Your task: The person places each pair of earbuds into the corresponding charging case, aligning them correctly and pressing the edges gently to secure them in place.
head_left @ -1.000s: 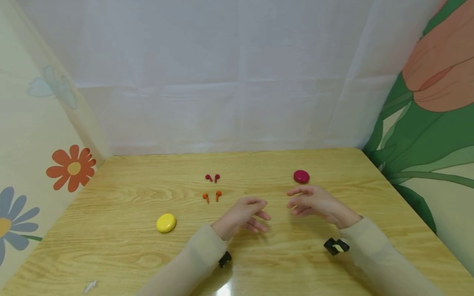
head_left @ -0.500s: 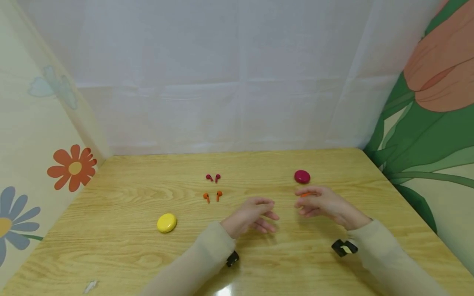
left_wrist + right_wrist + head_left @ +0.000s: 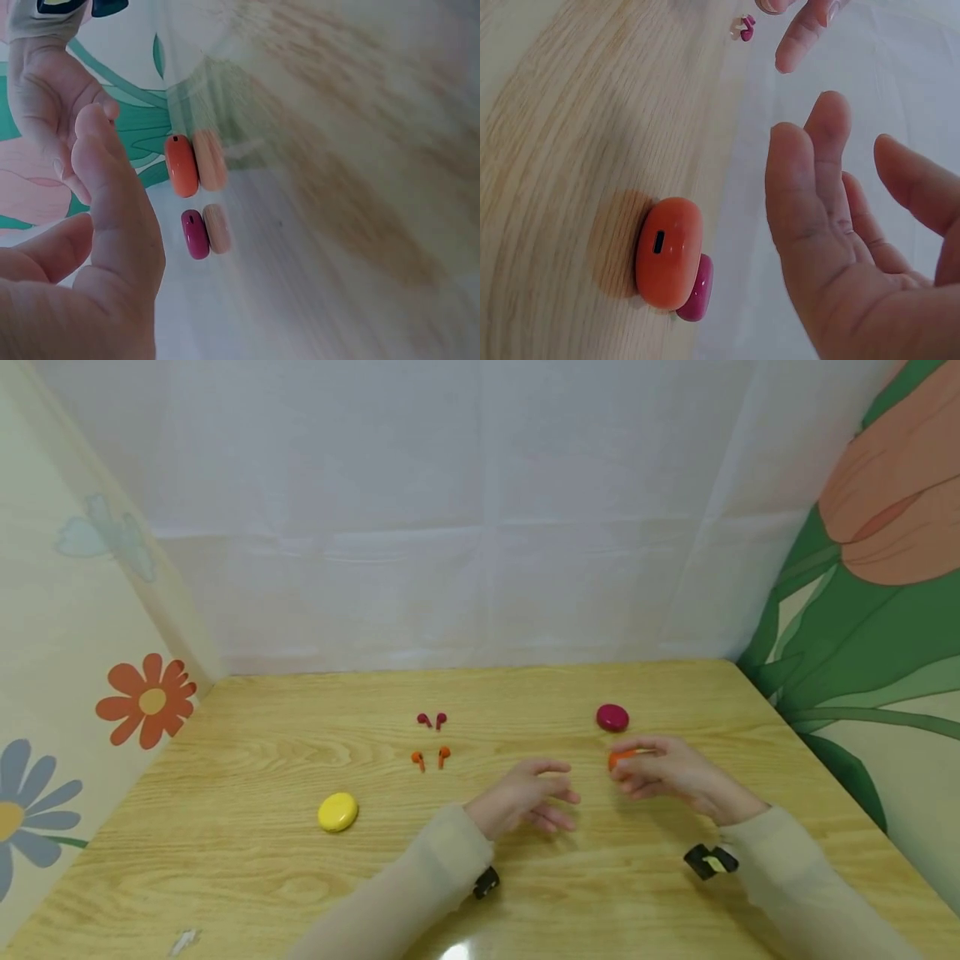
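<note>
My right hand (image 3: 678, 777) hovers with relaxed, slightly bent fingers and holds nothing. In the head view it partly covers an orange earbud case (image 3: 621, 758). The right wrist view shows that case (image 3: 669, 251) standing on the wood, apart from the fingers, a small dark port on its side. My left hand (image 3: 528, 795) is to the left of the right one, above the table, fingers loosely spread and nothing in them. Just beyond the orange case lies a magenta earbud case (image 3: 612, 717).
Two magenta earbuds (image 3: 441, 719) lie towards the back of the wooden table (image 3: 247, 877), with two orange earbuds (image 3: 444, 754) in front of them. A round yellow case (image 3: 337, 812) sits further left. A white cloth (image 3: 450, 568) hangs behind the table.
Both hands have shifted to the right across the table. The orange case, hidden behind the right hand at first, now partly shows. The earbuds and other cases stay put.
</note>
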`<control>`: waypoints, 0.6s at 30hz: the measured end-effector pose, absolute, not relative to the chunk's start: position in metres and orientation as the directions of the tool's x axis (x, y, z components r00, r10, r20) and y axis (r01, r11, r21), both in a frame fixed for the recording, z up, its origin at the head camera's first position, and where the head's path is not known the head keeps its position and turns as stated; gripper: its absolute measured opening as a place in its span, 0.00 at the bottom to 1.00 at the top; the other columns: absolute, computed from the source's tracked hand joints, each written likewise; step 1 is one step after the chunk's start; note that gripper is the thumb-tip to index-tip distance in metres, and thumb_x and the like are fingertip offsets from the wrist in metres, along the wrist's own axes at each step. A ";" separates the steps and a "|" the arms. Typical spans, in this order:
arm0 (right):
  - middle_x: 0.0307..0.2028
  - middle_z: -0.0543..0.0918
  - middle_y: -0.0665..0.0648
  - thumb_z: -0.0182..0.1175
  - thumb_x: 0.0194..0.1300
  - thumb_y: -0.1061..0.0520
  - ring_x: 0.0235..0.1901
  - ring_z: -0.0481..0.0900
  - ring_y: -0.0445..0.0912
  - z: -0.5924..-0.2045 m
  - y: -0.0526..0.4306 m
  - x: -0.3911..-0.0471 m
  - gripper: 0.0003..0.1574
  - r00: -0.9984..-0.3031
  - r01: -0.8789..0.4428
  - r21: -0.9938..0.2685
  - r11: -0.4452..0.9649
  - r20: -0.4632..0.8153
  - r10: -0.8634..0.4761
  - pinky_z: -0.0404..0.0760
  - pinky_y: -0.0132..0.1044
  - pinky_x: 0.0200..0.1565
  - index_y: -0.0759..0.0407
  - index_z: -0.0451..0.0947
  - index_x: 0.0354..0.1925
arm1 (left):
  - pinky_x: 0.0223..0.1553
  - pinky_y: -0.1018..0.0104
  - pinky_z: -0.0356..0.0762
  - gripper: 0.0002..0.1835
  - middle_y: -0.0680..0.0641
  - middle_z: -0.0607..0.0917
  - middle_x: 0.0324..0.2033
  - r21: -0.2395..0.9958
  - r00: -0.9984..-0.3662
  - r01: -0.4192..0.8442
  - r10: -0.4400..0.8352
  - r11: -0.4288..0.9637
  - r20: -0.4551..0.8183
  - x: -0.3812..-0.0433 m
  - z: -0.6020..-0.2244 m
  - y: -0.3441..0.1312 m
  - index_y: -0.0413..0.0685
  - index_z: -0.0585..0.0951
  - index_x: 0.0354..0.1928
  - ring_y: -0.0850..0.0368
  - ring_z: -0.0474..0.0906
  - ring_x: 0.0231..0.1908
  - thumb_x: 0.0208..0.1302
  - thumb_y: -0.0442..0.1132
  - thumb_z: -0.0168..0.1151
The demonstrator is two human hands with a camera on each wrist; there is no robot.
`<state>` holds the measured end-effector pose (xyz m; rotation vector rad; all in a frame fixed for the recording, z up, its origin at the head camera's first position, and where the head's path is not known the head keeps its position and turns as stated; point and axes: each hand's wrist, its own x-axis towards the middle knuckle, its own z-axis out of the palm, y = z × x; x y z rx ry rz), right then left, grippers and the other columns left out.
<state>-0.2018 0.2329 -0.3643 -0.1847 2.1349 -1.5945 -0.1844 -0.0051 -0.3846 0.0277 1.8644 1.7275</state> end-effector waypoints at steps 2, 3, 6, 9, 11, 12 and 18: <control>0.37 0.88 0.49 0.56 0.73 0.58 0.34 0.86 0.41 -0.364 0.235 -0.203 0.34 -0.884 0.168 -0.934 0.316 -0.285 -0.372 0.86 0.37 0.42 0.78 0.62 0.67 | 0.22 0.73 0.80 0.22 0.42 0.89 0.44 0.914 -0.821 -0.375 0.403 0.154 -0.405 -0.186 -0.386 -0.002 0.45 0.71 0.68 0.45 0.90 0.35 0.77 0.40 0.53; 0.37 0.88 0.49 0.56 0.73 0.58 0.34 0.86 0.41 -0.364 0.236 -0.203 0.33 -0.885 0.170 -0.934 0.313 -0.285 -0.369 0.86 0.37 0.42 0.78 0.62 0.67 | 0.22 0.73 0.80 0.21 0.42 0.89 0.44 0.913 -0.819 -0.378 0.404 0.152 -0.406 -0.186 -0.386 -0.001 0.46 0.71 0.68 0.44 0.90 0.37 0.77 0.40 0.53; 0.36 0.87 0.48 0.56 0.72 0.59 0.33 0.86 0.41 -0.364 0.239 -0.204 0.33 -0.887 0.178 -0.934 0.309 -0.288 -0.360 0.86 0.37 0.41 0.78 0.62 0.66 | 0.22 0.73 0.79 0.21 0.42 0.89 0.44 0.910 -0.813 -0.386 0.412 0.148 -0.412 -0.187 -0.387 0.002 0.47 0.71 0.68 0.41 0.89 0.40 0.77 0.40 0.53; 0.35 0.88 0.47 0.56 0.72 0.59 0.33 0.86 0.41 -0.364 0.242 -0.204 0.32 -0.890 0.183 -0.934 0.306 -0.290 -0.351 0.86 0.36 0.41 0.78 0.62 0.66 | 0.22 0.73 0.79 0.21 0.43 0.89 0.44 0.910 -0.810 -0.387 0.416 0.151 -0.414 -0.188 -0.389 0.005 0.47 0.71 0.68 0.41 0.89 0.41 0.77 0.40 0.53; 0.35 0.88 0.47 0.56 0.72 0.59 0.32 0.86 0.41 -0.364 0.244 -0.204 0.32 -0.891 0.183 -0.933 0.309 -0.290 -0.350 0.86 0.36 0.41 0.78 0.62 0.66 | 0.22 0.73 0.79 0.21 0.43 0.89 0.44 0.909 -0.809 -0.388 0.417 0.152 -0.415 -0.188 -0.389 0.007 0.46 0.71 0.68 0.42 0.89 0.41 0.77 0.40 0.53; 0.35 0.88 0.47 0.56 0.72 0.59 0.32 0.86 0.41 -0.364 0.245 -0.204 0.32 -0.891 0.182 -0.934 0.309 -0.289 -0.349 0.86 0.36 0.40 0.78 0.62 0.66 | 0.23 0.73 0.79 0.21 0.43 0.89 0.44 0.909 -0.808 -0.389 0.417 0.153 -0.416 -0.189 -0.389 0.008 0.46 0.71 0.68 0.42 0.89 0.40 0.77 0.40 0.53; 0.36 0.88 0.47 0.56 0.73 0.59 0.32 0.86 0.41 -0.365 0.249 -0.205 0.33 -0.894 0.186 -0.925 0.331 -0.299 -0.334 0.86 0.35 0.40 0.78 0.61 0.66 | 0.24 0.74 0.80 0.22 0.43 0.89 0.44 0.903 -0.804 -0.405 0.413 0.145 -0.427 -0.192 -0.390 0.015 0.44 0.71 0.68 0.42 0.89 0.42 0.76 0.38 0.53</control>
